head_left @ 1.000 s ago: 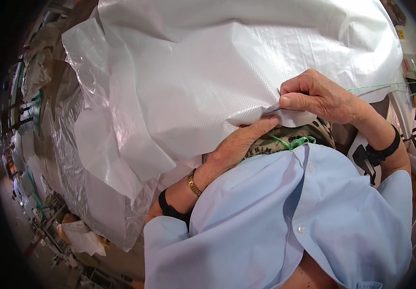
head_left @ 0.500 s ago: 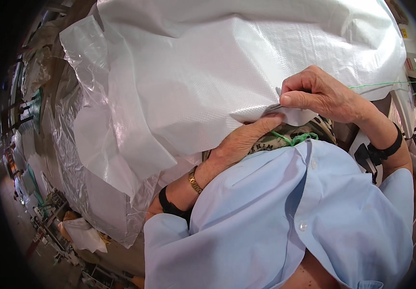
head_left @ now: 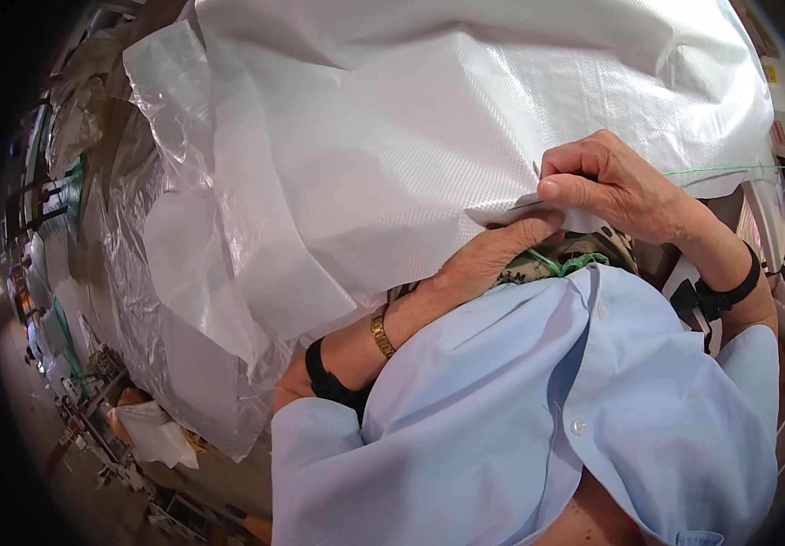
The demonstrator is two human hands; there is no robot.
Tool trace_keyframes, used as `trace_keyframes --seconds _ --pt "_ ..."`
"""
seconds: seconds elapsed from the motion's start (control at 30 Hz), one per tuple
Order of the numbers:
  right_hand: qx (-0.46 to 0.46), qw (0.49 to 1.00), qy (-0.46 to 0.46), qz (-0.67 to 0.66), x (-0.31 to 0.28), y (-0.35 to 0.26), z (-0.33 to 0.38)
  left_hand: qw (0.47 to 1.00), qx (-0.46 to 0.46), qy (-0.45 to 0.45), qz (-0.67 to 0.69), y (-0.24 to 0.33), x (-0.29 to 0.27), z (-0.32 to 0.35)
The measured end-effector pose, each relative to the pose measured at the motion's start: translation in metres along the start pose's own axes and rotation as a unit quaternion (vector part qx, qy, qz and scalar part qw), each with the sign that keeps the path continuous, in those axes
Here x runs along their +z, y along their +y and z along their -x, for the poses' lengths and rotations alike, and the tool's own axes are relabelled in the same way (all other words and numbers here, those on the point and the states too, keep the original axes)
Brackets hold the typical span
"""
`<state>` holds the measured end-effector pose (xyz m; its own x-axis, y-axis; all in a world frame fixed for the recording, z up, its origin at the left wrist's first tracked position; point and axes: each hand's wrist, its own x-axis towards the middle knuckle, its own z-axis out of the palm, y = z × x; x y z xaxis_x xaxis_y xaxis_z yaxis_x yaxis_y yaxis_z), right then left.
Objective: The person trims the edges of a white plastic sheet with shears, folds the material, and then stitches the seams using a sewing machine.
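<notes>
Big white woven sack (head_left: 429,155) fills the upper half of the view, from about 10 o'clock round to 2 o'clock, draped and creased, with its lower edge running across the centre. A clear plastic liner (head_left: 183,273) hangs off its left side, spilling down toward 8 o'clock, wrinkled and translucent. Right hand (head_left: 615,187) sits at roughly 2 o'clock from centre, fingers curled shut, thumb and forefinger pinching a folded corner of the sack's edge (head_left: 520,214); something thin and pale pokes up beside the forefinger, too small to tell what. Left hand (head_left: 493,259) lies just below and left of the right hand, near centre, palm under the same folded edge, touching it from beneath; fingers tucked under the fabric, so cannot tell whether they are closed or spread. Hands are just beside each other, fingertips close to meeting at the fold. Gold bracelet (head_left: 381,332) on the left wrist, black band (head_left: 324,378) further up that forearm at 7 o'clock. Another black band (head_left: 729,287) on the right wrist at 3 o'clock. Light blue shirt (head_left: 556,409) covers the lower right, 4 to 6 o'clock, one white button visible. Green thread (head_left: 570,264) bunched just under the hands; a thin green line (head_left: 720,169) also runs right from the right hand toward 3 o'clock. Cluttered workshop floor (head_left: 92,428) at far left, 8 o'clock, dim and blurred.
</notes>
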<state>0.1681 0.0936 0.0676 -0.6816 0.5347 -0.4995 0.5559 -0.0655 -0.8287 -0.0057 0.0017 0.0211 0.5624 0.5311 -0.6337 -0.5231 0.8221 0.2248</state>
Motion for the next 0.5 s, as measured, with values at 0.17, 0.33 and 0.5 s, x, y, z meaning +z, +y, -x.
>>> trace_keyframes --seconds 0.17,0.33,0.5 --pt "-0.016 1.000 0.000 0.012 -0.0001 0.0007 -0.0001 0.998 -0.029 -0.046 0.033 -0.0005 -0.0002 0.0015" --pt "-0.013 0.999 -0.010 0.048 -0.0034 -0.0030 -0.0005 1.000 -0.001 0.007 0.018 -0.0040 0.0024 -0.0006" --pt "-0.023 0.996 0.014 0.080 0.0005 -0.0029 -0.0017 0.998 0.016 -0.049 0.026 -0.0073 -0.0016 -0.0081"
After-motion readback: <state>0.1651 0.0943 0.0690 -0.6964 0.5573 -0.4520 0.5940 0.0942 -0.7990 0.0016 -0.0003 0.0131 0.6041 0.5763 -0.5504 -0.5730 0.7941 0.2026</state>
